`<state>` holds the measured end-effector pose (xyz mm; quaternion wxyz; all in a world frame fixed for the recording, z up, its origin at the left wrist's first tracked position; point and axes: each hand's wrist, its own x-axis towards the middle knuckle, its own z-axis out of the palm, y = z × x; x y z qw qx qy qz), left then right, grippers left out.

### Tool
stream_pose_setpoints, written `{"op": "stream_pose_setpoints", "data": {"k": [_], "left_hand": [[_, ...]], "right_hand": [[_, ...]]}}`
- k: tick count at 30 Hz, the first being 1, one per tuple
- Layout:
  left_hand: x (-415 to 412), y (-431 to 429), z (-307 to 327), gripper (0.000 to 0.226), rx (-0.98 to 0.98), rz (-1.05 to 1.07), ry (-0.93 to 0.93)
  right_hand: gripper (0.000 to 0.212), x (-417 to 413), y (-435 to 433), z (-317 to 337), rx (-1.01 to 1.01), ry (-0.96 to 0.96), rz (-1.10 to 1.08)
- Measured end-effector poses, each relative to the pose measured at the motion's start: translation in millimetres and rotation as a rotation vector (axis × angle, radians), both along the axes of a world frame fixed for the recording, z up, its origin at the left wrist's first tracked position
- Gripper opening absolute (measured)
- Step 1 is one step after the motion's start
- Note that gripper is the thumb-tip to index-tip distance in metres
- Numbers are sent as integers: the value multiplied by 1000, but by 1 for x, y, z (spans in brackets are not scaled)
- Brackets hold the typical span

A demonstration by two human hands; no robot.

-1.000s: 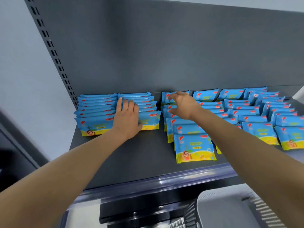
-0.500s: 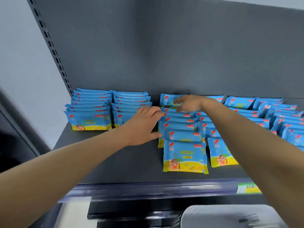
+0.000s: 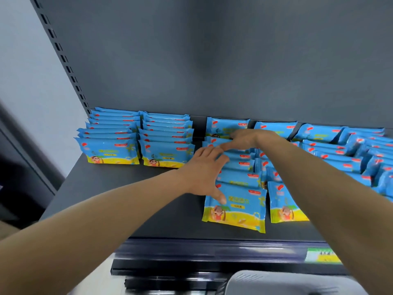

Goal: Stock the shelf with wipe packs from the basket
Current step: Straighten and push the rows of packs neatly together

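Observation:
Blue and yellow wipe packs lie in overlapping rows on the dark grey shelf [image 3: 127,205]. Two tidy rows [image 3: 110,150] stand at the far left. My left hand [image 3: 204,173] lies spread on the left side of the middle row [image 3: 236,207], thumb on the front pack, fingers straight. My right hand [image 3: 244,138] rests on the packs at the back of that same row, its fingertips touching a rear pack. A further row [image 3: 285,205] lies beside it, partly hidden under my right forearm. The grey basket [image 3: 276,284] shows at the bottom edge.
More loosely spread wipe packs [image 3: 344,150] cover the shelf's right side. A slotted upright [image 3: 63,60] runs up the left of the grey back panel. A clear price rail with a green label [image 3: 321,254] edges the shelf front. Bare shelf lies in front of the left rows.
My left hand left the second row at the left and moved right onto the middle row. My right hand stayed at the back of that row. The view shifted left and closer.

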<state>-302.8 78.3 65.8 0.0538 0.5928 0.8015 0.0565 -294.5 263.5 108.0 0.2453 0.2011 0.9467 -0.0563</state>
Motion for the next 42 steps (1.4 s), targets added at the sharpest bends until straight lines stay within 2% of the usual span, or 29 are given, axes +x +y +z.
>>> {"op": "stream_pose_setpoints", "data": {"k": [5,10,17,20,23,24,27,31,36,42], "left_hand": [[2,2,-1,110,-10,-7,23],[3,5,0,105,15,16,36],[0,8,-2,106,-37,69,49],[-1,5,-4,100,-6,81,56],[-1,2,-7,96,83,104,63],[-1,2,-6,95,103,111,73],[-4,4,-3,91,139,141,142],[-11,11,3,82,193,183,267],[-23,20,8,89,123,274,356],[-32,25,8,83,116,256,299]], "right_hand": [[90,-6,3,-6,47,-42,16],[69,-10,5,-7,10,-20,-2],[75,-10,7,-10,-89,9,0],[64,-11,7,-4,-83,62,18],[69,-10,5,-3,-147,94,33],[64,-9,4,-3,-176,123,27],[46,-8,1,0,-255,259,15],[38,-14,1,9,-270,430,49],[44,-18,5,16,-167,506,60],[48,-8,20,18,-123,564,-24]]}}
